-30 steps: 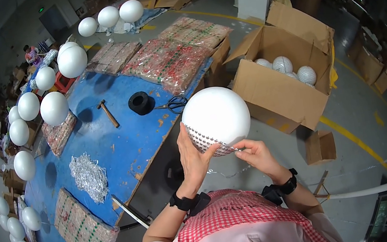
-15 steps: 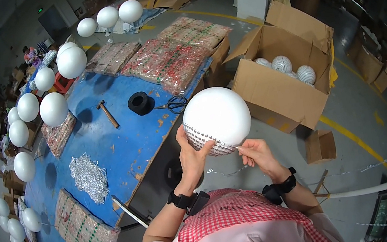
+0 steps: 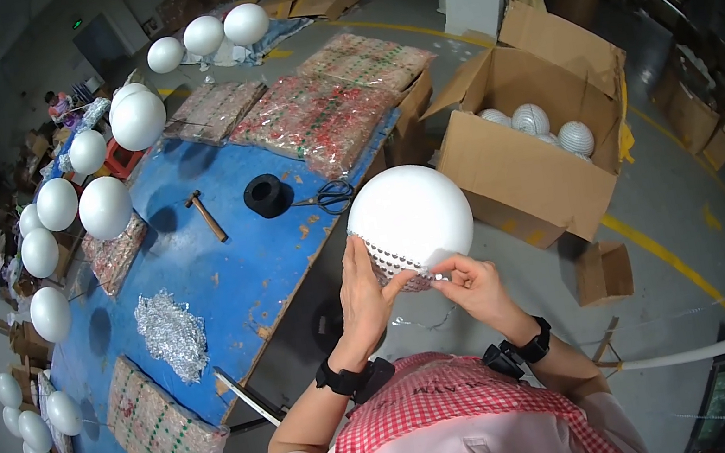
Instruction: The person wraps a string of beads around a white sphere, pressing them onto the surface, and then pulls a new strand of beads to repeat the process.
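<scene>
A large white ball (image 3: 412,210) is held up in front of me, off the table's near edge. Rows of silver beads (image 3: 386,260) wrap its lower left part. My left hand (image 3: 364,297) cups the ball from the left, its thumb pressed on the beaded rows. At the ball's lower right, my right hand (image 3: 474,285) pinches the silver bead strand against the surface, close to the left thumb. A loose length of the strand (image 3: 424,323) dangles below the hands. The ball's underside is hidden.
A blue table (image 3: 240,282) carries a hammer (image 3: 207,218), black tape roll (image 3: 267,196), scissors (image 3: 330,197), a silver strand heap (image 3: 172,336) and bagged beads (image 3: 309,117). White balls (image 3: 105,208) stand along its left. Right, an open carton (image 3: 524,179) holds wrapped balls (image 3: 575,138).
My right hand has moved left and up along the ball, nearer my left thumb. The left fingers have straightened against the ball's side.
</scene>
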A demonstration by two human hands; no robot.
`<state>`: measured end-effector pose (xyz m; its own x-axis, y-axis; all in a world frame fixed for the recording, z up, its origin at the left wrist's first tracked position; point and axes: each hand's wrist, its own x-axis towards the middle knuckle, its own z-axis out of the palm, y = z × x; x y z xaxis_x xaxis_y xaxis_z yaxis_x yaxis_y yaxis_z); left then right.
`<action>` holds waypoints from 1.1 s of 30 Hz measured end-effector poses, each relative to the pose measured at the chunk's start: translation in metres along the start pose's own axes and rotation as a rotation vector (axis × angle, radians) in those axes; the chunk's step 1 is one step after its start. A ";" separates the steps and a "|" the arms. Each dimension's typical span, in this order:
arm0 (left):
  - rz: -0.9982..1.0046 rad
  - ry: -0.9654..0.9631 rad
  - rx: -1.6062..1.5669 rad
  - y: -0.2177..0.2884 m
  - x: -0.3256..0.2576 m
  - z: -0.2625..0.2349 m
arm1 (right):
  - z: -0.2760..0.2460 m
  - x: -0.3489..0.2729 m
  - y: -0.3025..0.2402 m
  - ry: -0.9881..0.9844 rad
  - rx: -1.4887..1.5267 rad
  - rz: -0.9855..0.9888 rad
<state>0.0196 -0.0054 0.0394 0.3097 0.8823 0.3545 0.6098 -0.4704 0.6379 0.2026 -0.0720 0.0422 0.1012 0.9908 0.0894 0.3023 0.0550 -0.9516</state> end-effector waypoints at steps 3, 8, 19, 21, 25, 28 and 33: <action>-0.018 0.032 -0.001 0.003 0.000 0.002 | 0.002 0.003 -0.001 0.007 -0.069 0.046; -0.047 0.063 0.026 0.006 -0.001 0.006 | 0.006 0.007 0.000 0.008 0.112 0.080; -0.103 0.046 0.034 0.014 0.001 0.010 | 0.005 0.007 0.001 0.003 0.189 0.234; -0.135 0.051 -0.006 0.014 0.001 0.010 | 0.002 0.005 0.002 0.006 0.197 0.311; -0.170 0.041 -0.139 0.004 0.004 0.010 | -0.004 -0.003 0.010 0.049 0.174 0.277; -0.209 0.005 -0.134 -0.001 0.004 0.012 | -0.014 -0.009 0.024 0.048 0.204 0.253; -0.233 -0.027 -0.249 -0.003 0.003 0.010 | -0.035 -0.026 0.052 -0.041 0.022 0.133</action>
<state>0.0262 -0.0008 0.0316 0.2042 0.9652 0.1634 0.4708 -0.2432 0.8481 0.2489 -0.0994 0.0008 0.1004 0.9937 -0.0499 0.2679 -0.0753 -0.9605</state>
